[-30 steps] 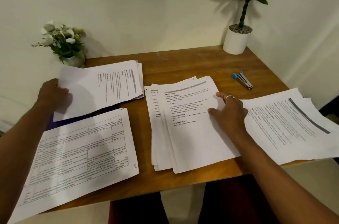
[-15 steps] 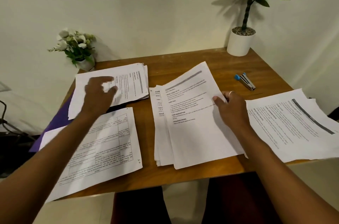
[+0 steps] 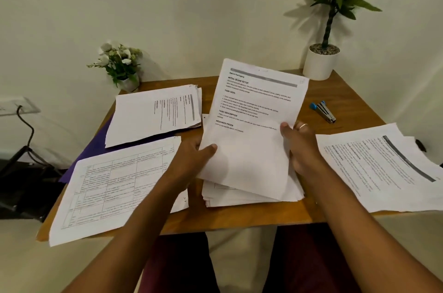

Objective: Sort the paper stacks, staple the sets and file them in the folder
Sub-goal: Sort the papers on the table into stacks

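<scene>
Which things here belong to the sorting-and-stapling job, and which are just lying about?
Job: white printed paper gripped by left hand and right hand; white paper stacks far left, near left, centre, right; blue-and-silver metal stapler; purple flat folder.
Lying about: small white-flowered potted plant; tall green plant in white pot.

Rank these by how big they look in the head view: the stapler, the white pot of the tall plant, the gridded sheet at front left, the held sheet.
1. Gridded sheet and held sheet: about alike. The held one is up off the table and nearer the camera, so they are not ranked.
2. White pot
3. Stapler
</scene>
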The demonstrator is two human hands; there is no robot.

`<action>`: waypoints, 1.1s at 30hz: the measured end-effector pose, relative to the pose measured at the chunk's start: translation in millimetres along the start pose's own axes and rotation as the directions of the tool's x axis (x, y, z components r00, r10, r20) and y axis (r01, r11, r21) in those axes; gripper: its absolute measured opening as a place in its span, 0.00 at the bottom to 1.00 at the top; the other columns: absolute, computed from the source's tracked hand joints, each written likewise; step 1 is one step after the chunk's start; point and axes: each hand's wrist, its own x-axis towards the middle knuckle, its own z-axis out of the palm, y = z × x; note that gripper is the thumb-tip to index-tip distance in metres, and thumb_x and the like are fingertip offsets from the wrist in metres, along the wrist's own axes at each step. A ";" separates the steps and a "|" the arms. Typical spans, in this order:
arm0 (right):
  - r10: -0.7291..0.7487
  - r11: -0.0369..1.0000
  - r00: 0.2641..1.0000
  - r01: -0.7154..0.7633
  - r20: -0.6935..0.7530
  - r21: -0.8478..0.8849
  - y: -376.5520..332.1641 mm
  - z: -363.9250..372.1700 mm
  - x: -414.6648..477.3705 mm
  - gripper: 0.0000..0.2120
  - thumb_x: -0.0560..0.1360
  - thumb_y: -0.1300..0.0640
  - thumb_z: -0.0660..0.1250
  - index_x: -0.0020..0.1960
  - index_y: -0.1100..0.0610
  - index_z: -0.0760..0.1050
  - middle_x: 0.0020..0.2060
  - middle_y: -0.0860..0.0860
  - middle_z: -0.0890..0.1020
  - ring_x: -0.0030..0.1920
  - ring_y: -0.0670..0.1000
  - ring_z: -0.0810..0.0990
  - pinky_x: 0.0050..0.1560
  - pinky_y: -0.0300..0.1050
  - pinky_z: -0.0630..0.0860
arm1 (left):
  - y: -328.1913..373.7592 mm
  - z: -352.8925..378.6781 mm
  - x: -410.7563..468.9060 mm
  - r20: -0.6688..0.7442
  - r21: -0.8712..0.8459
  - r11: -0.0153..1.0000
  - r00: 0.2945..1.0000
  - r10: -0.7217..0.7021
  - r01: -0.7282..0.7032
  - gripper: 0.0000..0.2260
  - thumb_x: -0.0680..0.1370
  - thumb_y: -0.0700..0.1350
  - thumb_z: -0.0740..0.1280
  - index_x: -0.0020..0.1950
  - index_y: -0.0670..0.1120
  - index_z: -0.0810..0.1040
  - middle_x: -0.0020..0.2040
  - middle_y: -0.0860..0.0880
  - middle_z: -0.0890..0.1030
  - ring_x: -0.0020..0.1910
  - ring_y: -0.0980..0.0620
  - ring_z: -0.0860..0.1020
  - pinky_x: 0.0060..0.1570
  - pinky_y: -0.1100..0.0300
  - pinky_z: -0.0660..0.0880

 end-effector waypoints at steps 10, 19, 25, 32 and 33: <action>0.019 0.985 0.993 -0.038 0.113 0.166 -10.3 -4.1 -5.4 0.17 0.75 0.63 0.74 0.63 0.54 0.79 0.53 0.52 0.87 0.53 0.55 0.87 0.53 0.55 0.84 | 6.6 -55.7 9.4 0.035 0.087 0.991 0.994 -0.101 0.097 0.12 0.80 0.50 0.70 0.63 0.57 0.78 0.59 0.55 0.80 0.53 0.49 0.81 0.45 0.52 0.81; 0.073 0.961 0.997 -0.079 0.032 0.265 5.3 33.4 -6.6 0.20 0.76 0.67 0.72 0.65 0.55 0.76 0.54 0.52 0.86 0.51 0.54 0.87 0.45 0.60 0.85 | -18.6 -52.5 10.8 0.070 -0.494 0.828 0.961 -0.268 0.267 0.11 0.82 0.42 0.67 0.65 0.48 0.77 0.57 0.46 0.85 0.52 0.45 0.84 0.43 0.51 0.82; -0.032 0.999 0.992 0.036 0.118 -0.028 10.0 42.7 -10.4 0.21 0.77 0.56 0.74 0.67 0.52 0.73 0.57 0.49 0.84 0.51 0.50 0.86 0.45 0.50 0.84 | -34.6 -93.5 55.2 -0.238 -0.276 0.937 0.929 -0.284 0.216 0.15 0.81 0.42 0.69 0.68 0.47 0.76 0.57 0.46 0.80 0.50 0.45 0.79 0.44 0.53 0.78; -0.302 0.775 0.949 0.188 -0.093 -0.603 27.7 9.6 14.9 0.17 0.75 0.47 0.74 0.62 0.45 0.77 0.64 0.47 0.78 0.66 0.51 0.74 0.62 0.54 0.78 | -49.9 -182.4 114.5 -0.386 0.001 0.964 0.890 -0.244 0.265 0.17 0.79 0.40 0.70 0.68 0.39 0.75 0.61 0.29 0.78 0.56 0.30 0.79 0.56 0.40 0.77; -0.310 0.741 0.946 0.178 -0.094 -0.648 29.5 5.9 17.2 0.18 0.75 0.47 0.75 0.63 0.46 0.77 0.64 0.47 0.78 0.67 0.51 0.73 0.64 0.58 0.77 | -49.2 -189.7 119.0 -0.410 0.053 0.959 0.882 -0.234 0.279 0.14 0.80 0.40 0.70 0.63 0.36 0.77 0.54 0.30 0.80 0.49 0.31 0.81 0.51 0.43 0.79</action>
